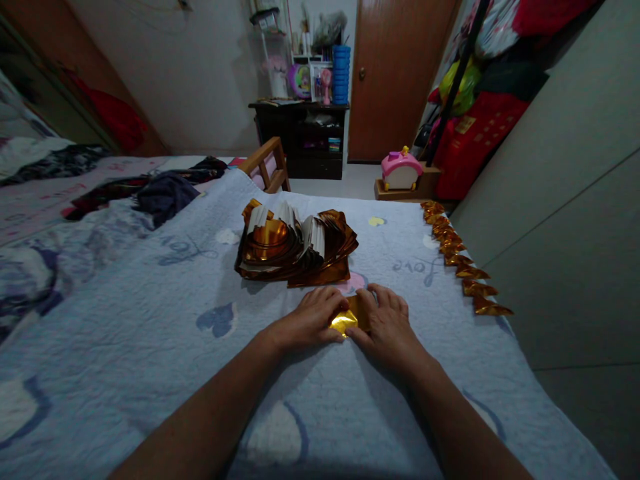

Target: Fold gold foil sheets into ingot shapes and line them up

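Note:
A small sheet of gold foil paper (350, 318) lies on the pale blue bedspread (150, 333) between my hands. My left hand (313, 317) has its fingers curled down on the sheet's left side. My right hand (385, 323) presses on the right side with its fingers bent over the paper. Just beyond them sits a fanned stack of gold foil papers (295, 247) with white backs showing. Both hands pinch and hold the same sheet flat on the bed.
A row of several folded gold pieces (463, 263) runs along the bed's right edge, next to a grey wall. Dark clothes (165, 190) lie at the far left. Beyond the bed stand a wooden chair (270, 163), a dark shelf unit and a brown door.

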`<state>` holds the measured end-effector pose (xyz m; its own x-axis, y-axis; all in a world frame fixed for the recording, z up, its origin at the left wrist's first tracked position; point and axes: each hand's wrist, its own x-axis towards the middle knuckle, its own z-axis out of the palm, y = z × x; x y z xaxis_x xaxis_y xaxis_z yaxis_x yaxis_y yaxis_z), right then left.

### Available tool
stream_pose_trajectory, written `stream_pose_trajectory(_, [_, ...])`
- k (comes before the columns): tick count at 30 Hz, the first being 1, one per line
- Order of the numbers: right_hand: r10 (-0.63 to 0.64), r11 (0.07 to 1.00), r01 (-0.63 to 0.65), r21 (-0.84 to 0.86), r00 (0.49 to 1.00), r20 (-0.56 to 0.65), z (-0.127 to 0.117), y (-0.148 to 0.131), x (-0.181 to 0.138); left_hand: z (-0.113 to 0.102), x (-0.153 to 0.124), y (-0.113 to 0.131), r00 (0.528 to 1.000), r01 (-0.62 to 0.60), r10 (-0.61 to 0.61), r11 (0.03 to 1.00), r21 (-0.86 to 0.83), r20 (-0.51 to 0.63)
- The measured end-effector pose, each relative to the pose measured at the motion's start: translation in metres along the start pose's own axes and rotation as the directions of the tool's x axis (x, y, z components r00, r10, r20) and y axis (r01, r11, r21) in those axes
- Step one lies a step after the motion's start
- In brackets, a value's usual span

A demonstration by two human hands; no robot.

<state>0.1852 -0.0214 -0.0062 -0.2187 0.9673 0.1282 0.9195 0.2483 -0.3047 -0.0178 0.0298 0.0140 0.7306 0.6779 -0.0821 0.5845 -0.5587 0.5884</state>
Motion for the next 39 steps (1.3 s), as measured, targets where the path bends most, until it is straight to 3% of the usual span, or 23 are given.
stream_pose_trajectory(7, [0.087,0.995,-0.083,-0.046,0.994,0.068,0.009,0.043,0.000,0.001,-0.002,-0.002,0.999,-0.027,0.027,1.000,0.015,-0.017])
stream_pose_trajectory(14, [0.044,0.999,-0.047,0.027,0.992,0.119,0.001,0.056,-0.001,-0.001,-0.003,-0.001,1.000,-0.027,0.027,0.999,0.018,0.002])
stream_pose_trajectory(21, [-0.070,0.971,0.065,0.230,0.997,0.015,-0.017,0.038,0.003,-0.001,-0.006,-0.001,0.999,-0.038,0.038,0.999,-0.002,-0.003])
stream_pose_trajectory(25, [-0.168,0.944,0.141,0.299,0.983,0.068,-0.022,0.020,0.003,0.002,-0.005,-0.001,0.997,-0.062,0.062,0.998,-0.004,-0.053])
stream_pose_trajectory(29, [-0.190,0.949,0.159,0.274,0.978,0.091,-0.021,0.013,0.002,0.003,-0.005,0.002,0.990,-0.078,0.078,0.997,0.006,-0.116])
stream_pose_trajectory(34, [-0.178,0.961,0.182,0.210,0.983,-0.035,-0.018,0.012,0.003,0.003,-0.005,0.002,0.976,-0.143,0.154,0.986,0.081,-0.154])
stream_pose_trajectory(39, [-0.215,0.945,0.238,0.223,0.969,-0.121,-0.018,0.006,0.004,0.007,-0.004,0.001,0.931,-0.256,0.285,0.955,0.147,-0.229])
